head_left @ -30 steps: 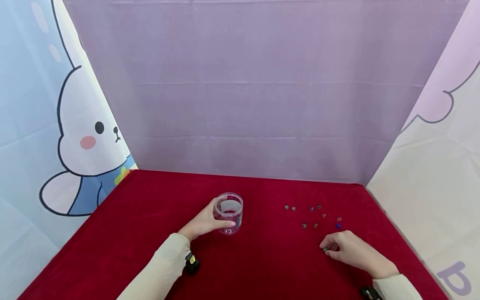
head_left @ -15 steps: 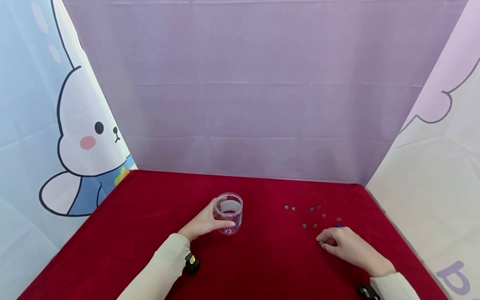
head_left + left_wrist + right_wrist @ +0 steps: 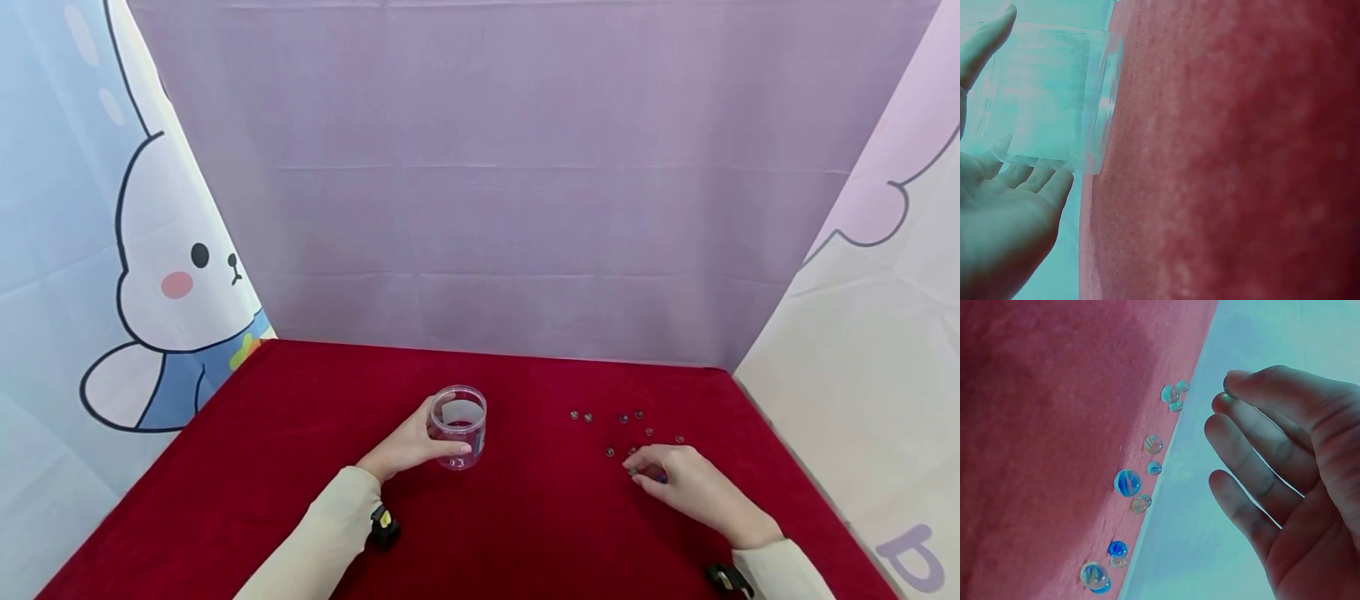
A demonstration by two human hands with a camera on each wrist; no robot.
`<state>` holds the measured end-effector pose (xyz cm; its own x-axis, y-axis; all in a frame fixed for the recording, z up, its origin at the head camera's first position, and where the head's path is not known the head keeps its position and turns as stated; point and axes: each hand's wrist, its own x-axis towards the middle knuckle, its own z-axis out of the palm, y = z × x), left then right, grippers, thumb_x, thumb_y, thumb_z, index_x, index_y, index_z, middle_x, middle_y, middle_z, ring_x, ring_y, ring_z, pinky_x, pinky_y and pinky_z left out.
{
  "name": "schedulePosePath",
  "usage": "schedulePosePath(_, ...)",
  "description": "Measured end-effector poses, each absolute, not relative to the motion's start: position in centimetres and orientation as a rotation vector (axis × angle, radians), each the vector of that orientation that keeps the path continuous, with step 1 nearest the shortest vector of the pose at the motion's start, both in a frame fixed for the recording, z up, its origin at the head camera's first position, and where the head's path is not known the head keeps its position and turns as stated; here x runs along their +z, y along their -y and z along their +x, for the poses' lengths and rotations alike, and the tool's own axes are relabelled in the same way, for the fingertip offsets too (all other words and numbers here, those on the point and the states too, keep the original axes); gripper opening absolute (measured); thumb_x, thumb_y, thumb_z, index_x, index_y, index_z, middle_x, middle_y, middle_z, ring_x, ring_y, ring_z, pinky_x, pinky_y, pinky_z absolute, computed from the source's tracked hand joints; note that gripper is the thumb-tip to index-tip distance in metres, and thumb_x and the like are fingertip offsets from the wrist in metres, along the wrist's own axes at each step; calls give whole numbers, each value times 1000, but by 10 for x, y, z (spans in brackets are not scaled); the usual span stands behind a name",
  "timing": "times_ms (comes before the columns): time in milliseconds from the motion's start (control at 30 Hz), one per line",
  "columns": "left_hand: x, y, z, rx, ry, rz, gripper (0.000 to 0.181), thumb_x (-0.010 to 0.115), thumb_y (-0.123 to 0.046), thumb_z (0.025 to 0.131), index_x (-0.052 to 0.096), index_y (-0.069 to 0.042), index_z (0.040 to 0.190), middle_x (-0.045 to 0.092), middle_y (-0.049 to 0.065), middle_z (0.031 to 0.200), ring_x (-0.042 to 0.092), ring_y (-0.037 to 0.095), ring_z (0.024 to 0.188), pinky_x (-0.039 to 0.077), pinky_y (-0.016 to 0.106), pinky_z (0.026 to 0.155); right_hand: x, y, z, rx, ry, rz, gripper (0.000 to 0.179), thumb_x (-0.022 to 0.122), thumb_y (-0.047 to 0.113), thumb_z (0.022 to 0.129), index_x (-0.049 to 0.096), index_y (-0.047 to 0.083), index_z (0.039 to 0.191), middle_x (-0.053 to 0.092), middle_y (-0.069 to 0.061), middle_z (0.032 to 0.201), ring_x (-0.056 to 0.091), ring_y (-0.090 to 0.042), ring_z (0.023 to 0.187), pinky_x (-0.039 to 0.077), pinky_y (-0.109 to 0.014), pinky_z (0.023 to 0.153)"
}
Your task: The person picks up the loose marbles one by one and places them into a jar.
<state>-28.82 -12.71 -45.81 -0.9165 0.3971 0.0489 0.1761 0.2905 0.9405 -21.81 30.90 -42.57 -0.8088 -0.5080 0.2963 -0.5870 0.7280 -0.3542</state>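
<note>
My left hand [image 3: 408, 446] grips a clear plastic jar [image 3: 471, 430], fingers and thumb on opposite sides. The jar stands with its wide mouth up, and no marble shows inside. In the left wrist view the base of the jar [image 3: 1100, 106] is right at the red cloth. Between thumb and index finger, my right hand [image 3: 697, 496] pinches a small glass marble [image 3: 1229, 391]; the other fingers are spread loosely. Past that hand lie several more glass marbles [image 3: 610, 452], including a blue one [image 3: 1127, 483] in the right wrist view.
Red cloth [image 3: 525, 533] covers the table. A purple curtain [image 3: 480, 208] hangs along the back edge. Printed sheets stand at both sides, the left one with a cartoon rabbit [image 3: 172, 250]. The loose marbles are scattered on the right half of the table.
My right hand has moved left and slightly away from me with the pinched marble, now overlapping the nearer loose marbles. The left hand and the jar have stayed in place.
</note>
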Motion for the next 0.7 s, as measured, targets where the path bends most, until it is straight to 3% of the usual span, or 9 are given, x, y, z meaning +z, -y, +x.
schedulePosePath(700, -456, 126, -286, 1672, -2361, 527, 93, 86, -33, 81, 29, -17, 154, 51, 12, 140, 51, 25, 123, 47, 48, 100, -422, -296, -223, 611, 2687, 882, 24, 79, 2, 83, 75, 13, 104, 70, 12, 94, 63, -2, 81, 58, -33, 70)
